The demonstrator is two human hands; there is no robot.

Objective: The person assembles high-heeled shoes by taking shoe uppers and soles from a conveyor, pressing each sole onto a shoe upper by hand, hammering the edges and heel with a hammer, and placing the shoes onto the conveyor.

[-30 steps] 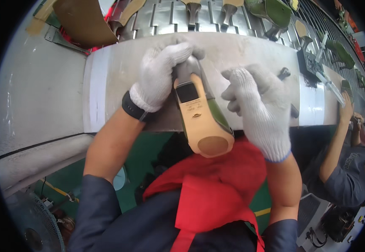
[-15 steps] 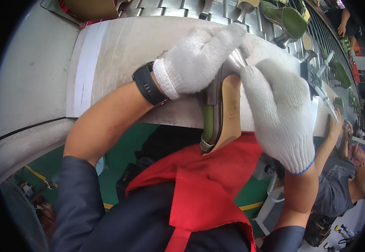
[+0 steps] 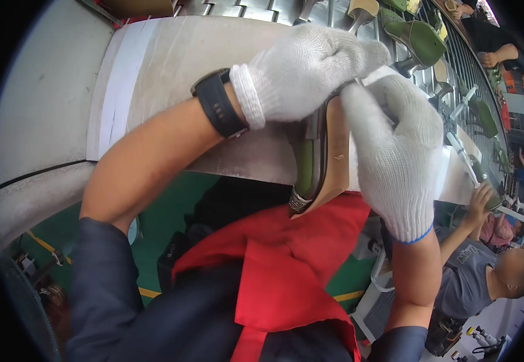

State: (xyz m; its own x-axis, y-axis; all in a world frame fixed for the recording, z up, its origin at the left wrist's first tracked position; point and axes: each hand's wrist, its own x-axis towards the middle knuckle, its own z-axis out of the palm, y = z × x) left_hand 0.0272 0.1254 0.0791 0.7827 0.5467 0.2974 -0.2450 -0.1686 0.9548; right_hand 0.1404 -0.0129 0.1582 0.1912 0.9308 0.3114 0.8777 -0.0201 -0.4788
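From where I stand, the shoe (image 3: 334, 154) is held slanting over the tabletop's (image 3: 177, 72) near edge, heel end toward the far side, toe out above the red apron (image 3: 274, 289). The left hand (image 3: 304, 69), in a white knit glove, is curled around the heel end. The right hand (image 3: 397, 139), gloved too, bends in from the other side, its thumb by the sole; its fingertips are hidden, so I can't tell how firmly it grips.

I'd judge the shoe light and stiff along its tan sole, which looks smooth enough to slip under knit. The glittery toe band (image 3: 299, 202) seems the part to spare; the heel and waist look the surer hold.

The tabletop's broadest stretch runs left to the white strip (image 3: 120, 90). Past the far edge lies the metal conveyor (image 3: 250, 11), with a green shoe (image 3: 416, 39) near the far right corner. A co-worker's hand (image 3: 481, 199) is beyond the right end.
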